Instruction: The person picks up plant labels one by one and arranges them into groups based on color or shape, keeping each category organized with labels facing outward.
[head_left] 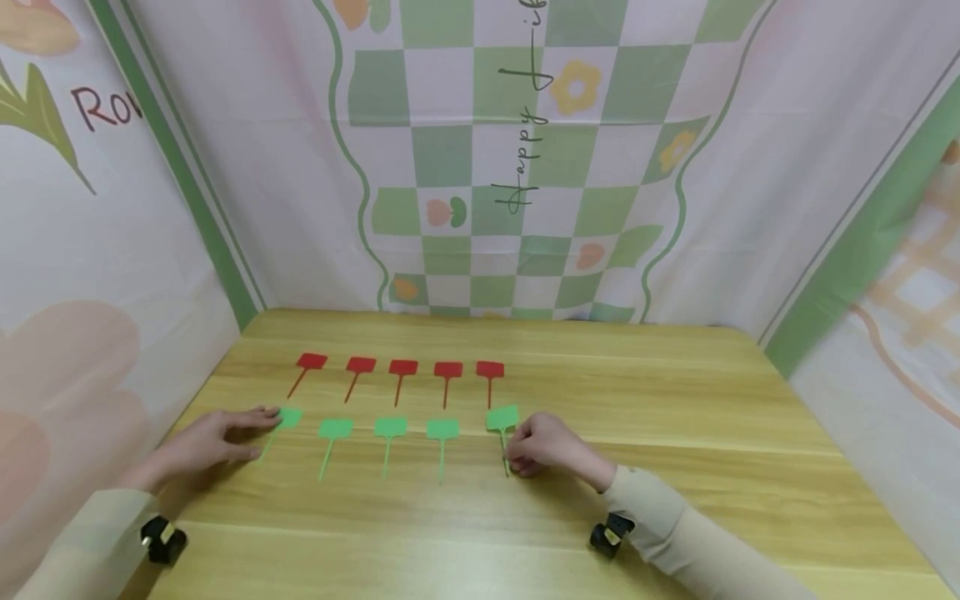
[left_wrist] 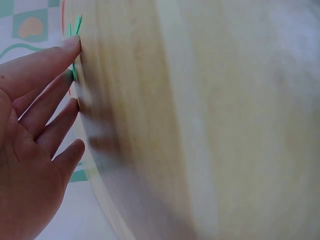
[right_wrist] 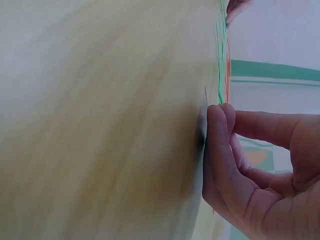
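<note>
Flat green plant labels with thin stems lie in a row on the table. My right hand [head_left: 546, 443] pinches the stem of the rightmost green plant label [head_left: 502, 417], whose head tilts slightly. In the right wrist view the thumb and fingertips [right_wrist: 218, 112] meet close over the wood. At the row's other end, my left hand [head_left: 213, 442] rests with extended fingers on the leftmost green plant label [head_left: 291, 417], touching its head's left edge. Between these two lie several more, such as the green plant label [head_left: 391, 427] in the middle.
Behind the green row is a row of red plant labels [head_left: 403, 367], stems toward me. The wooden table [head_left: 712, 517] ends at a patterned curtain [head_left: 495, 158] at the back, with printed cloth [head_left: 97, 242] along the left side and more on the right.
</note>
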